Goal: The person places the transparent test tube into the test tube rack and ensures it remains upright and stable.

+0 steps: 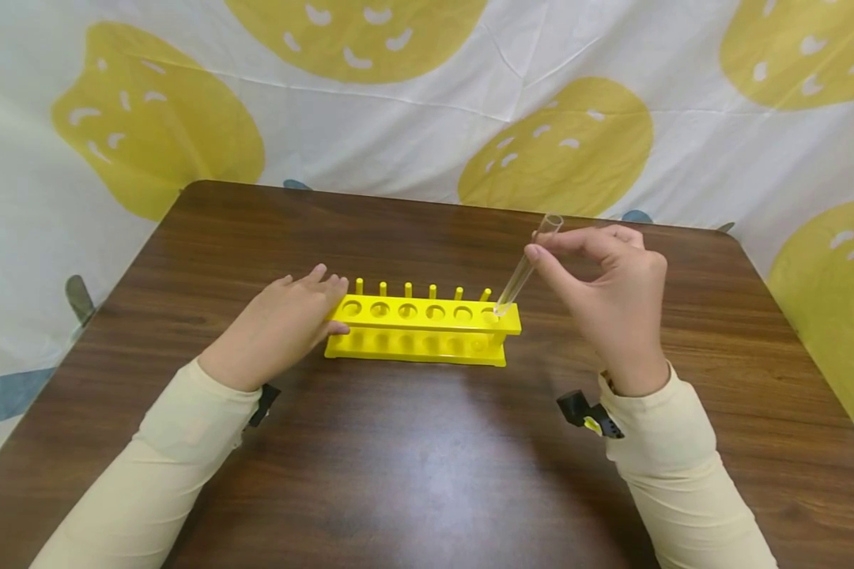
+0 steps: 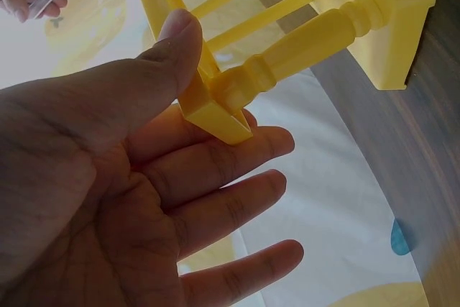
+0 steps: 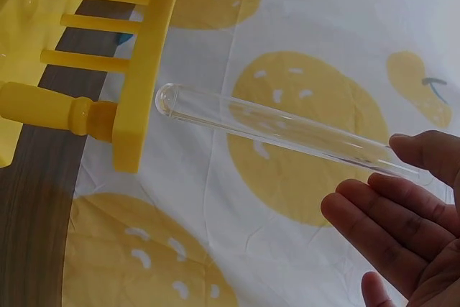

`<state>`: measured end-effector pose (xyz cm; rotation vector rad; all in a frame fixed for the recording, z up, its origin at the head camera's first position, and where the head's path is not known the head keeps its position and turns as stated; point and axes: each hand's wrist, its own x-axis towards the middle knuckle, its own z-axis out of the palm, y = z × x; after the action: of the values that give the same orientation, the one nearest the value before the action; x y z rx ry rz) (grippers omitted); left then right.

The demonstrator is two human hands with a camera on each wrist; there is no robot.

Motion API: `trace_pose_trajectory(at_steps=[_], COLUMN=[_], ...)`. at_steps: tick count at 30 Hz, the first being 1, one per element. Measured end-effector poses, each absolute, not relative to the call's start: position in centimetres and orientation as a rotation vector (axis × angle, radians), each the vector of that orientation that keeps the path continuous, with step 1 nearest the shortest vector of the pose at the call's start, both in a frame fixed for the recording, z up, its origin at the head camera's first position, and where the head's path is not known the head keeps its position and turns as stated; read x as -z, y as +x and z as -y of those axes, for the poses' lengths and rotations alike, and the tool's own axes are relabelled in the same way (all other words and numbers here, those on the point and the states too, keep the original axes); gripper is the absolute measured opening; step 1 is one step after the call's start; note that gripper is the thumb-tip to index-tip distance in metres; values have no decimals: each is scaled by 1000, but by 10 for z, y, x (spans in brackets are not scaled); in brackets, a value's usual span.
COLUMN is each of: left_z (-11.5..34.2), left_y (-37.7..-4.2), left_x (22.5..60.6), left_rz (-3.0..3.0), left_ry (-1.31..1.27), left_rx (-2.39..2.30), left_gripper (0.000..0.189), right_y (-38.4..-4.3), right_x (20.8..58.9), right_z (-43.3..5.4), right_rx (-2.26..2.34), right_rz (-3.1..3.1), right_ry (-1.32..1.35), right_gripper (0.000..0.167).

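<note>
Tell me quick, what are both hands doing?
Left hand: open, fingers resting on the yellow plastic test tube rack.
Right hand: pinching the clear glass test tube.

A makeshift lab-practice corner is suggested: a yellow test tube rack [image 1: 423, 328] and a glass test tube [image 1: 525, 267] are seen mid-frame on a dark wooden desk [image 1: 413, 466], backed by a yellow-patterned white cloth [image 1: 398, 103] across the top.

Glossy yellow plastic rack [image 1: 423, 328], clear smooth tube [image 1: 526, 267], probably glass, dark wood-grain table [image 1: 413, 450], creased cloth backdrop [image 1: 413, 118]
</note>
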<state>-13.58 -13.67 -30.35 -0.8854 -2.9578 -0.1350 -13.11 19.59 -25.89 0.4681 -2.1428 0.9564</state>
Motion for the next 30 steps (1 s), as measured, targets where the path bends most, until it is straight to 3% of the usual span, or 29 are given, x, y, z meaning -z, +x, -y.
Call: trace_pose_trajectory(at_steps=[30], left_z=[136], left_y=[-136], left_x=[303], left_rz=[2968], left_ry=[-879], left_rx=[118], left_gripper=[57], right_y=[-133], right_x=[267], right_z=[-196], right_rx=[-880], right_rz=[2209], right_ry=[579], right_gripper=[15])
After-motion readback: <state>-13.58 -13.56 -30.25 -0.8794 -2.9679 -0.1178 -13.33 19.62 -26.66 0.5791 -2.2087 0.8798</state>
